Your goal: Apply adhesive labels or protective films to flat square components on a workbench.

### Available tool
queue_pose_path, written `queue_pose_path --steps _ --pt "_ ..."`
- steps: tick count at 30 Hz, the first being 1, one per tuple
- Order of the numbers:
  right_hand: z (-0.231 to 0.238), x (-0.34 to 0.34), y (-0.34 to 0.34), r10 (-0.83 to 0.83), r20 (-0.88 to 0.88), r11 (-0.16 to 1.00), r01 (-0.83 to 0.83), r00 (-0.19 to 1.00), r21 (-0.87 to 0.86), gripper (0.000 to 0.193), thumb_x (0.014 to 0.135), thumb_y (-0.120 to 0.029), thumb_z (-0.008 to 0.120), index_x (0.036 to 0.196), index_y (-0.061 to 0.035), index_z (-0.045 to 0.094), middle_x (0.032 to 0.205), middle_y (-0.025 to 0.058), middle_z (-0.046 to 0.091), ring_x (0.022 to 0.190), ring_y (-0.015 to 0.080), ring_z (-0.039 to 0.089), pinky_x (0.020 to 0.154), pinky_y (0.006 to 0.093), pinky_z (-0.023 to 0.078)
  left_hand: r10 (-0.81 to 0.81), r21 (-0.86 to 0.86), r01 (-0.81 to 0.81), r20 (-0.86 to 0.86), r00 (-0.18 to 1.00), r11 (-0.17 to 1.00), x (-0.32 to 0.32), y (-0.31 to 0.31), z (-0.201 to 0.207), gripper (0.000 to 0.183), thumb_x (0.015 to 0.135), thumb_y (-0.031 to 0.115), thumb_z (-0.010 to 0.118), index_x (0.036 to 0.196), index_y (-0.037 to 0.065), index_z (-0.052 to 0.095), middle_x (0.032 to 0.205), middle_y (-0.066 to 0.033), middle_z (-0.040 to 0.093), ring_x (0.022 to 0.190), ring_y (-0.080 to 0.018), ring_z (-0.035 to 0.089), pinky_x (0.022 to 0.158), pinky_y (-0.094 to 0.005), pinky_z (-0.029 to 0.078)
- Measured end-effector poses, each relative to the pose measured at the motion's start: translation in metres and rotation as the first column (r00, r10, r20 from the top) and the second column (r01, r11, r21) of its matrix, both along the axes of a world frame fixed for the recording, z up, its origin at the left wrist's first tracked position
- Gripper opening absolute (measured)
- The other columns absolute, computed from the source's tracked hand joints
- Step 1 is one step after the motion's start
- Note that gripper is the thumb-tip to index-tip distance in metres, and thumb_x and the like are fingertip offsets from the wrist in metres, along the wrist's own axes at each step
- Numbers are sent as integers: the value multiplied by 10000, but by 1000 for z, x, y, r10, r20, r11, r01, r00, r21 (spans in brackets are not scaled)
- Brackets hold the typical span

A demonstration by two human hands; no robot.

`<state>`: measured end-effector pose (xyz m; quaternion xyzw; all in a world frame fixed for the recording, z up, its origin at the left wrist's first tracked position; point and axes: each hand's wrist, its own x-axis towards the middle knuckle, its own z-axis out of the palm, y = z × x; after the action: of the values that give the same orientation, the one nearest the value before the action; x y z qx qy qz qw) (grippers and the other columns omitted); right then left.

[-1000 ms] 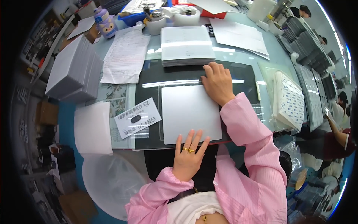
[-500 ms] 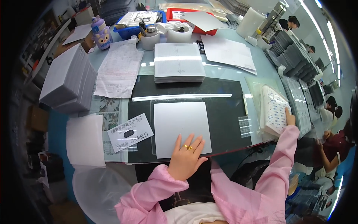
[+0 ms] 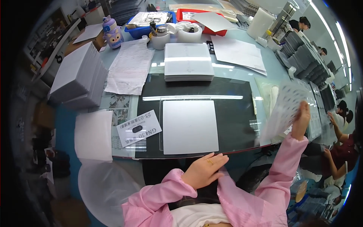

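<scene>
My right hand (image 3: 301, 120) grips the edge of a blurred white sheet (image 3: 283, 108) printed with rows of small bluish marks. The sheet is raised and tilted at the right side of the table; whether it is one sheet or more, I cannot tell. My left hand (image 3: 206, 170) hovers just off the front edge, fingers stretched out and holding nothing. A plain light-grey square panel (image 3: 191, 126) lies flat in front of me on the dark mat (image 3: 236, 113), partly over a clear plate. Left of it rests a white card (image 3: 139, 128) bearing a small dark oval piece.
Stacks of white panels stand at the back middle (image 3: 188, 62) and left (image 3: 77, 75). A creased paper (image 3: 128, 70), tape rolls, a purple bottle (image 3: 112, 32), a blue tray (image 3: 151, 24) and a red tray (image 3: 204, 22) line the far side. Other people sit at right.
My right hand has lifted the printed sheet from the right side. My left hand has slid off the grey panel toward me. The whole view has shifted slightly.
</scene>
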<state>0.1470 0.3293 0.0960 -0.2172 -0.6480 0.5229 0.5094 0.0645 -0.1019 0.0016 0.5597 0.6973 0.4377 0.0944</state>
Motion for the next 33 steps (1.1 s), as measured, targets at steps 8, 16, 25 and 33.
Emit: queue_pose_path --steps 8,16,25,33 --pt "-27 -81 -227 859 339 509 -719 384 -474 125 992 -117 693 1009 -4 643 878 -7 670 763 34 619 638 203 488 440 268 -539 351 827 799 -65 -18 36 492 887 -11 720 1367 61 637 1146 -167 753 946 -289 762 802 -362 601" --pt "-33 -94 -255 865 433 435 -809 253 -396 186 998 -193 694 1023 -11 662 846 68 725 699 86 676 633 223 520 605 339 -654 250 756 677 -69 -28 47 237 820 -20 762 1053 19 760 1039 -150 767 887 -295 760 729 -344 604" --pt "-27 -88 -259 843 443 455 -844 305 -285 186 984 -191 715 1003 -13 664 809 55 714 688 84 669 618 228 510 446 268 -586 436 781 765 -62 -32 39 206 825 40 832 1002 -16 744 955 -134 774 824 -192 754 694 -296 581" --pt "-21 -86 -267 820 474 445 -877 319 -180 164 957 -136 746 975 -3 652 811 44 696 730 74 641 654 227 502 539 425 -635 335 772 645 -54 -35 42 198 793 11 830 972 17 744 914 -121 770 815 -225 763 704 -299 582"
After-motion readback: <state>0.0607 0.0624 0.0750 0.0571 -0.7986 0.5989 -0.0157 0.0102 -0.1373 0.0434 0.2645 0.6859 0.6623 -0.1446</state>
